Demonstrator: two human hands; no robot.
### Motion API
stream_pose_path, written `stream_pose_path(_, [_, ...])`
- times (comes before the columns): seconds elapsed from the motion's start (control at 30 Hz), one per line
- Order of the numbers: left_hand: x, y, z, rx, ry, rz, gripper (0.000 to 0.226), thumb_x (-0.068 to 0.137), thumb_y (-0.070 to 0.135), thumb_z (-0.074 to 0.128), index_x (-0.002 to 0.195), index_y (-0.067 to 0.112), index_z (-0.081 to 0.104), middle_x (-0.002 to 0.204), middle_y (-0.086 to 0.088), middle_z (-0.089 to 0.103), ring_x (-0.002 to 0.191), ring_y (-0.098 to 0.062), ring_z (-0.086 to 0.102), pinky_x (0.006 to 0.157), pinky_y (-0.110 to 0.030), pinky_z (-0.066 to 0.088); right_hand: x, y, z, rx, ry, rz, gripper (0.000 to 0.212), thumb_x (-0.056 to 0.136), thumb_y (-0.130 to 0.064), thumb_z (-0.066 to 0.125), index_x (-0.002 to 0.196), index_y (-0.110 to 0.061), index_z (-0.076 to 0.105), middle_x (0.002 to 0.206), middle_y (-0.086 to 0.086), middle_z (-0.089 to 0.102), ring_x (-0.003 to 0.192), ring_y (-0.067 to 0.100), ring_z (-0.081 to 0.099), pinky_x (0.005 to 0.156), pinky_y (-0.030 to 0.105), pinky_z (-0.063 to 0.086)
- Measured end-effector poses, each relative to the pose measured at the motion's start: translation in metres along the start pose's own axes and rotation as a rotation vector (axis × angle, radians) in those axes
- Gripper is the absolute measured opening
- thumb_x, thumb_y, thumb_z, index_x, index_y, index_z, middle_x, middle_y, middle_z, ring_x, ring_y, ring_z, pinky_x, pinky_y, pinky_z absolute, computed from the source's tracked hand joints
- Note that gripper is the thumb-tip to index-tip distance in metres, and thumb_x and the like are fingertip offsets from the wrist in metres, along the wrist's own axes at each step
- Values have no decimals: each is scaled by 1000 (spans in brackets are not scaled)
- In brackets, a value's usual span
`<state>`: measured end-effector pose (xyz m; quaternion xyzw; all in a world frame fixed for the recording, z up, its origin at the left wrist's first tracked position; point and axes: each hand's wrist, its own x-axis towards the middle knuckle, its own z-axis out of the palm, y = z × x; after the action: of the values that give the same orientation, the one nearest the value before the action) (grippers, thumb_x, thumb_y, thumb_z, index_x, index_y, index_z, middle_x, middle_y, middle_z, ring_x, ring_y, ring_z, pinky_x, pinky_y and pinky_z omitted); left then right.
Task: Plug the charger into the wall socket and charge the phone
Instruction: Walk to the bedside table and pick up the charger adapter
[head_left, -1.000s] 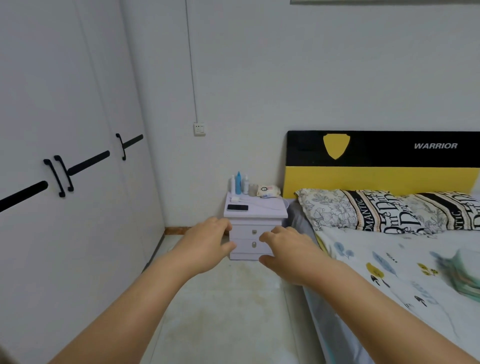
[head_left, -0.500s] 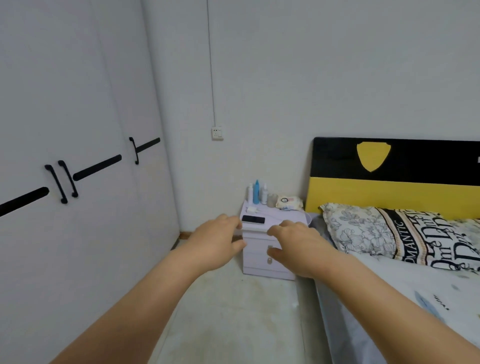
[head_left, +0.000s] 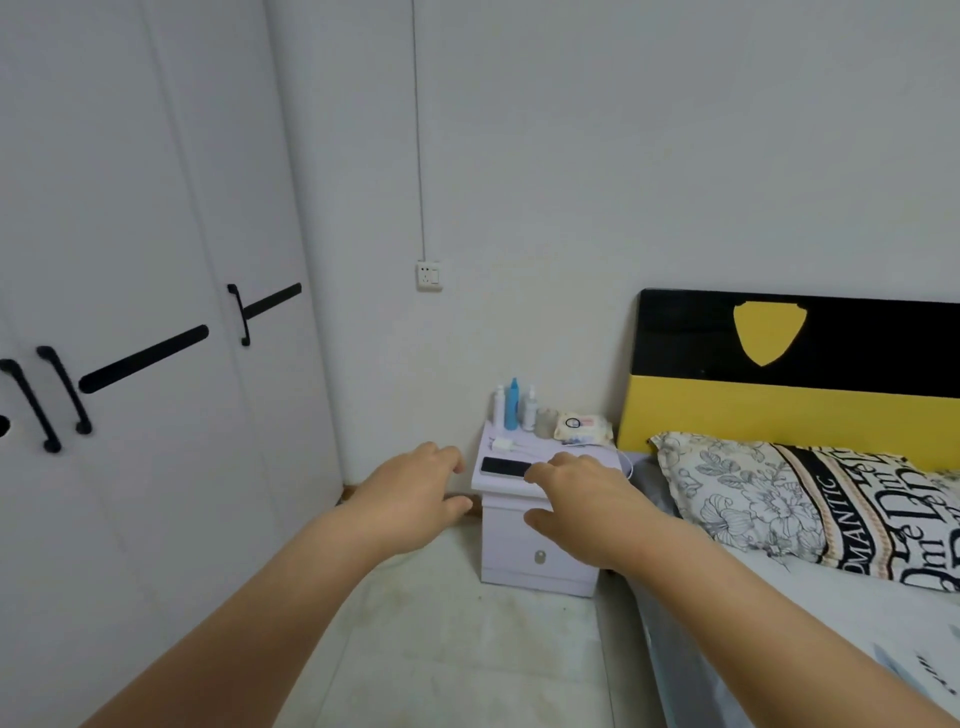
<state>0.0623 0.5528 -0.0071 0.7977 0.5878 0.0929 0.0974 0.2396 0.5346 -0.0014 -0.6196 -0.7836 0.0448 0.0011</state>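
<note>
A black phone (head_left: 503, 466) lies flat on a small white nightstand (head_left: 540, 540) in the room's corner. Behind it lies a white charger (head_left: 503, 445), and its white cable (head_left: 626, 462) trails off the right edge. The white wall socket (head_left: 429, 275) sits on the wall well above and left of the nightstand. My left hand (head_left: 410, 493) and my right hand (head_left: 582, 499) are stretched forward in front of the nightstand, fingers apart, holding nothing. Both are short of the phone, as far as I can tell.
Several bottles (head_left: 513, 404) and a wipes pack (head_left: 582, 427) stand at the nightstand's back. A bed with a patterned pillow (head_left: 779, 493) and a black-and-yellow headboard (head_left: 789, 374) fills the right. White wardrobe doors (head_left: 130, 312) with black handles line the left. Pale floor (head_left: 457, 654) runs between them.
The view has moved closer to the nightstand and turned left, so the nightstand and socket appear larger. Both hands stay stretched out and empty.
</note>
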Motion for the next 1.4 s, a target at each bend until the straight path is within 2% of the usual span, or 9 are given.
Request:
stream_pose_path(0.4, [98, -57, -8, 23, -39, 46, 43, 89, 36, 50, 126, 18, 43, 128, -6, 48, 110, -24, 52, 92, -33, 41, 98, -15, -5, 15, -28, 10, 42, 93, -35, 44, 129, -15, 45, 130, 11, 49, 119, 30, 44, 97, 43, 41])
stream_pose_path(0.57, [141, -77, -1, 8, -61, 23, 42, 88, 37, 50, 125, 20, 43, 128, -3, 48, 109, -22, 52, 92, -32, 42, 144, 0, -3, 30, -65, -23, 42, 92, -35, 46, 130, -16, 45, 129, 11, 49, 117, 30, 47, 96, 44, 43])
stream_pose_path(0.73, [195, -86, 9, 59, -129, -13, 44, 87, 39, 51, 126, 21, 42, 129, -4, 48, 113, -24, 51, 97, -36, 42, 199, 28, -5, 30, -29, -40, 40, 92, -34, 47, 128, -15, 45, 126, 11, 53, 111, 29, 52, 92, 43, 48])
stream_pose_path(0.93, [257, -85, 15, 59, -137, -48, 46, 86, 39, 51, 128, 22, 40, 131, -3, 46, 116, -25, 49, 98, -36, 39, 264, 58, -11, -7, -16, -63, 41, 92, -30, 47, 129, -15, 41, 132, 13, 48, 119, 33, 46, 100, 48, 40])
stream_pose_path(1.07, [287, -91, 21, 52, -132, -68, 47, 86, 36, 51, 129, 22, 39, 131, -3, 45, 114, -25, 50, 97, -37, 40, 298, 67, -4, -41, -17, -101, 43, 93, -32, 46, 132, -16, 38, 130, 12, 47, 119, 33, 43, 95, 44, 41])
stream_pose_path(1.4, [368, -142, 26, 36, -142, -44, 46, 86, 33, 50, 129, 21, 39, 131, -4, 45, 113, -24, 49, 95, -36, 40, 390, 65, 17, -53, -52, -89, 41, 92, -30, 46, 130, -16, 40, 127, 12, 47, 116, 33, 44, 96, 42, 40])
